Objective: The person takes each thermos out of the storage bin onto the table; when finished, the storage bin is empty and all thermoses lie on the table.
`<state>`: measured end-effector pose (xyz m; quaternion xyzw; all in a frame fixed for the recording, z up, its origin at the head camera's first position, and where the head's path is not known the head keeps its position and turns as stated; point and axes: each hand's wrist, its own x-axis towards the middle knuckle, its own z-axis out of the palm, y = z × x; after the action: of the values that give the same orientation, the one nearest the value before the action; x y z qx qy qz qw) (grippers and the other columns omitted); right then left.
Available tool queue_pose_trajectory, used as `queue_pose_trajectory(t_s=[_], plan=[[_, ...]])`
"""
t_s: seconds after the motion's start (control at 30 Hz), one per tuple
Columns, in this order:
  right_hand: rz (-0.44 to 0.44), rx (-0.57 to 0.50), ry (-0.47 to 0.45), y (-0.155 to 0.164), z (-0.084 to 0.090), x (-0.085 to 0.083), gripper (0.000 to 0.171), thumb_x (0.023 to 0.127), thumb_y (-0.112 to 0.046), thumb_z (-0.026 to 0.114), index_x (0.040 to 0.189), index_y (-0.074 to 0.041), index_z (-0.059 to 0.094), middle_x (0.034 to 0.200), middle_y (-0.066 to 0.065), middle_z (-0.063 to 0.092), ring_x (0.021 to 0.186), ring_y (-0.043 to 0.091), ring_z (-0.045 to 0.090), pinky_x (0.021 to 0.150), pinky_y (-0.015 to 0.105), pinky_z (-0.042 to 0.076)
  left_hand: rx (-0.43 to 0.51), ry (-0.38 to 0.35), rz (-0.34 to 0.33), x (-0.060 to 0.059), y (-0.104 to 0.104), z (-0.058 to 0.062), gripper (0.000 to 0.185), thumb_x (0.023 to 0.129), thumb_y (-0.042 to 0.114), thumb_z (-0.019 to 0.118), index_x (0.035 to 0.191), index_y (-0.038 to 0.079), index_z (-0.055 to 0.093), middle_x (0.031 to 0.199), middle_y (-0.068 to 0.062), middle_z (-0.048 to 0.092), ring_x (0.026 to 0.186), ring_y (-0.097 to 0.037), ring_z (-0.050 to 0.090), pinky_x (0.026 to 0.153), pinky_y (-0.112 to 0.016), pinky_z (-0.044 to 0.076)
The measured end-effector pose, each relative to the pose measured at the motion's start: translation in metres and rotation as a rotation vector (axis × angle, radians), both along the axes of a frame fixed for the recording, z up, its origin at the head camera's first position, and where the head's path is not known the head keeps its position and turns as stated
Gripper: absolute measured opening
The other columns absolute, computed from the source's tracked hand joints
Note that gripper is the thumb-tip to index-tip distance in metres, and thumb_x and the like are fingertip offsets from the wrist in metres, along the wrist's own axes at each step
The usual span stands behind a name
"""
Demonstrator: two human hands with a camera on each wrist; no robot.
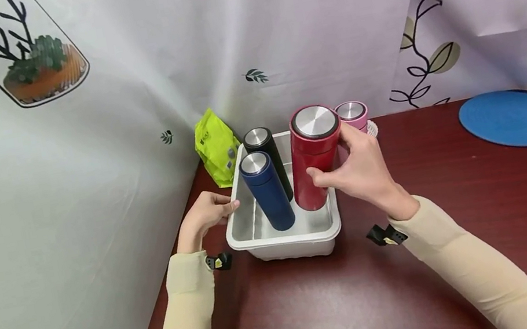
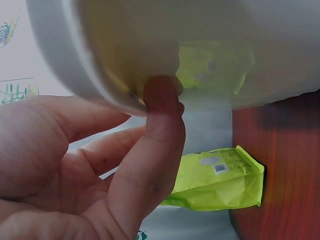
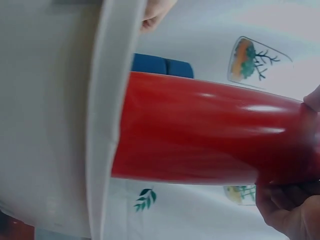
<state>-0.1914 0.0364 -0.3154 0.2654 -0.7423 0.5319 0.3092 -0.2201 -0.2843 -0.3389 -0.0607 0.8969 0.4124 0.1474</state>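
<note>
A white plastic bin (image 1: 262,247) stands on the dark red table (image 1: 464,223). Inside it stand a blue flask (image 1: 268,192), a black flask (image 1: 267,155) and a red flask (image 1: 312,159), all with steel lids. My right hand (image 1: 357,171) grips the red flask around its middle; in the right wrist view the red flask (image 3: 200,130) reaches down past the bin's rim (image 3: 107,125). My left hand (image 1: 205,213) holds the bin's left rim, and a fingertip (image 2: 160,97) presses under the rim (image 2: 80,60). A pink flask (image 1: 354,113) stands just behind the bin.
A lime-green pouch (image 1: 215,146) leans against the curtain behind the bin, also seen as the pouch (image 2: 220,177) in the left wrist view. A round blue mat (image 1: 513,117) lies at the table's far right. White printed curtains close in the left and back sides.
</note>
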Motion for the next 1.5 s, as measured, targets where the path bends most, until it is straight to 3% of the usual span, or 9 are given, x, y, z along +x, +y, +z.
queue_pose_trajectory(t_s=[0.2, 0.43, 0.57, 0.7, 0.77, 0.9, 1.03, 1.2, 1.5], plan=[[-0.021, -0.052, 0.094, 0.004, 0.007, 0.007, 0.052, 0.064, -0.008, 0.083, 0.112, -0.001, 0.065, 0.104, 0.009, 0.071, 0.096, 0.017, 0.066, 0.083, 0.014, 0.053, 0.001, -0.002, 0.007, 0.000, 0.000, 0.002, 0.041, 0.093, 0.016, 0.067, 0.127, -0.006, 0.061, 0.121, -0.026, 0.064, 0.094, -0.031, 0.070, 0.088, -0.046, 0.057], [0.041, -0.114, 0.137, 0.015, 0.019, 0.014, 0.051, 0.067, -0.004, 0.081, 0.114, 0.004, 0.063, 0.107, 0.009, 0.070, 0.095, 0.015, 0.066, 0.083, 0.021, 0.056, 0.002, -0.002, 0.014, 0.001, 0.001, 0.001, 0.041, 0.093, 0.017, 0.068, 0.127, -0.006, 0.062, 0.120, -0.025, 0.065, 0.093, -0.029, 0.070, 0.084, -0.042, 0.059], [0.007, -0.137, 0.136, 0.019, 0.022, 0.017, 0.049, 0.065, -0.004, 0.080, 0.111, 0.004, 0.065, 0.103, 0.007, 0.070, 0.090, 0.013, 0.065, 0.072, 0.017, 0.055, 0.011, -0.001, 0.014, 0.002, -0.001, 0.000, 0.042, 0.093, 0.018, 0.068, 0.127, -0.006, 0.061, 0.121, -0.025, 0.064, 0.094, -0.029, 0.071, 0.085, -0.042, 0.059], [-0.030, -0.154, 0.140, 0.024, 0.022, 0.021, 0.047, 0.063, -0.003, 0.080, 0.108, 0.004, 0.065, 0.097, 0.003, 0.069, 0.073, 0.010, 0.060, 0.056, 0.015, 0.047, 0.020, -0.004, 0.009, 0.003, -0.002, 0.000, 0.044, 0.093, 0.018, 0.068, 0.128, -0.007, 0.060, 0.122, -0.026, 0.064, 0.094, -0.030, 0.071, 0.085, -0.042, 0.059], [-0.029, -0.176, 0.144, 0.026, 0.022, 0.021, 0.048, 0.062, -0.002, 0.080, 0.108, 0.005, 0.065, 0.097, 0.000, 0.068, 0.071, 0.011, 0.059, 0.055, 0.016, 0.047, 0.027, -0.001, 0.002, 0.003, -0.002, 0.000, 0.044, 0.093, 0.017, 0.068, 0.128, -0.007, 0.060, 0.122, -0.026, 0.064, 0.094, -0.030, 0.071, 0.084, -0.042, 0.059], [-0.048, -0.196, 0.160, 0.033, 0.025, 0.021, 0.052, 0.062, -0.005, 0.079, 0.110, 0.009, 0.064, 0.102, -0.006, 0.067, 0.084, 0.012, 0.064, 0.072, 0.019, 0.053, 0.028, 0.006, 0.002, 0.002, -0.001, 0.000, 0.043, 0.093, 0.018, 0.068, 0.128, -0.007, 0.060, 0.122, -0.026, 0.064, 0.093, -0.030, 0.071, 0.083, -0.041, 0.059], [-0.096, -0.189, 0.166, 0.036, 0.035, 0.026, 0.054, 0.064, -0.010, 0.077, 0.111, 0.013, 0.062, 0.106, -0.012, 0.065, 0.096, 0.011, 0.064, 0.084, 0.019, 0.052, 0.026, 0.001, 0.008, 0.000, -0.001, -0.002, 0.044, 0.093, 0.018, 0.068, 0.129, -0.006, 0.060, 0.122, -0.025, 0.064, 0.094, -0.029, 0.071, 0.084, -0.040, 0.059], [-0.124, -0.192, 0.149, 0.039, 0.045, 0.031, 0.051, 0.067, -0.007, 0.073, 0.111, 0.015, 0.061, 0.105, -0.016, 0.064, 0.097, 0.009, 0.063, 0.085, 0.018, 0.051, 0.060, 0.002, -0.006, 0.000, -0.003, -0.001, 0.043, 0.094, 0.015, 0.067, 0.129, -0.008, 0.059, 0.124, -0.027, 0.063, 0.096, -0.031, 0.071, 0.085, -0.041, 0.059], [-0.232, -0.152, 0.079, 0.059, 0.022, 0.012, 0.057, 0.064, -0.004, 0.078, 0.118, 0.004, 0.065, 0.109, -0.012, 0.066, 0.099, 0.007, 0.062, 0.085, 0.014, 0.051, 0.065, -0.005, -0.006, 0.000, -0.003, -0.002, 0.044, 0.093, 0.016, 0.068, 0.129, -0.008, 0.059, 0.125, -0.027, 0.062, 0.097, -0.032, 0.071, 0.085, -0.042, 0.058]])
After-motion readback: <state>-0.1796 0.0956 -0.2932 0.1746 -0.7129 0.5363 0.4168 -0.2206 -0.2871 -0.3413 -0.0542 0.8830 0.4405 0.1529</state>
